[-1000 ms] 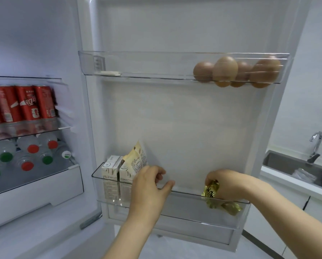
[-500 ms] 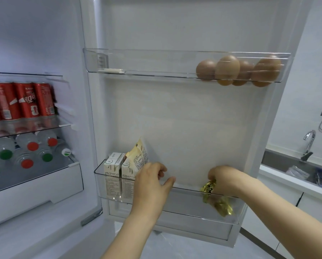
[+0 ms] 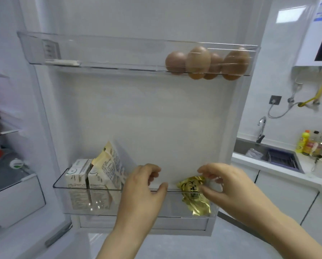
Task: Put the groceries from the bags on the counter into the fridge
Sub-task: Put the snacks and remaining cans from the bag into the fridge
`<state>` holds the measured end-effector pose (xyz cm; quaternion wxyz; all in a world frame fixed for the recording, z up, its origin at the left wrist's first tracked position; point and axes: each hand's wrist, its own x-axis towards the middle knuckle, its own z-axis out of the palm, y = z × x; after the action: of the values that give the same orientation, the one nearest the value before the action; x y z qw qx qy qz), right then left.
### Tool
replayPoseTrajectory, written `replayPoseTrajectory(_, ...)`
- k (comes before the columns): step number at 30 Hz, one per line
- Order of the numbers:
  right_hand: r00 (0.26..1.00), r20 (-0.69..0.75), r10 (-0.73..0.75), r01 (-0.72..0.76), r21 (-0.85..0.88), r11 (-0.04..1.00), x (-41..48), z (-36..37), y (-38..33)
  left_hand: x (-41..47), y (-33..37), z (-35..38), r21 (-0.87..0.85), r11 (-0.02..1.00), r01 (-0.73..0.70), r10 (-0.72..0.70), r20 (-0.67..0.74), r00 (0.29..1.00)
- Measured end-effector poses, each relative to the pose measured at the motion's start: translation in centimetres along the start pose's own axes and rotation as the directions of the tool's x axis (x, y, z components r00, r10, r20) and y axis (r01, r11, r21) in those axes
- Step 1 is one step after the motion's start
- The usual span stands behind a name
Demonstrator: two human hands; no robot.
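White plastic lines the open fridge door (image 3: 156, 118), which fills most of the view. To its right are a white counter (image 3: 265, 164), a steel sink (image 3: 250, 146) and a chrome tap (image 3: 261, 128). Two clear, glossy bins cross the door: the upper bin (image 3: 109, 51) holds smooth brown eggs (image 3: 207, 62) at its right end, and the lower bin (image 3: 171, 202) holds the rest.

A second ago the right hand (image 3: 231, 186) clutched the gold packet (image 3: 195, 199). Now the crinkled foil packet stands on its own in the lower bin's right part. The fingers are loosened and spread just beside it; whether the thumb still touches it I cannot tell. The left hand (image 3: 143, 186) has come off the tilted carton (image 3: 111, 163) and grips nothing, its fingers loosely curled and its thumb at the bin's rim. Two boxy cartons (image 3: 78, 174) stand upright at the bin's left end.
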<state>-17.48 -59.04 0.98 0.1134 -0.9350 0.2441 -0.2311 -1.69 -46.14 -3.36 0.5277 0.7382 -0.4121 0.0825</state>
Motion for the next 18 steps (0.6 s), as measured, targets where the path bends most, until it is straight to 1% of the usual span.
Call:
replayPoseTrajectory(2,0.999,-0.035,0.02,-0.02,0.0,1.0,-1.8,-0.8,0.8,-0.5,2.0,1.1,-0.037,0.999,-0.03,0.032,0.056,0.998)
replayPoseTrajectory(5,0.995,-0.068,0.07,-0.073,-0.048,0.996,-4.9,-2.6,2.7,-2.0,5.3,3.1,-0.088,0.993,-0.077,0.087,0.123,0.989)
replayPoseTrajectory(11,0.961,-0.177,0.212,-0.232,-0.107,0.967,-13.0,-9.1,7.3,-5.8,13.0,8.7,-0.208,0.961,-0.182,0.227,0.222,0.948)
replayPoseTrajectory(15,0.9,-0.285,0.331,-0.372,-0.101,0.923,-20.0,-13.7,10.7,-9.3,18.9,13.7,-0.316,0.926,-0.206,0.308,0.318,0.897)
replayPoseTrajectory(18,0.809,-0.38,0.448,-0.502,-0.051,0.863,-25.7,-16.6,12.9,-12.5,23.6,17.6,-0.4,0.891,-0.213,0.383,0.413,0.827)
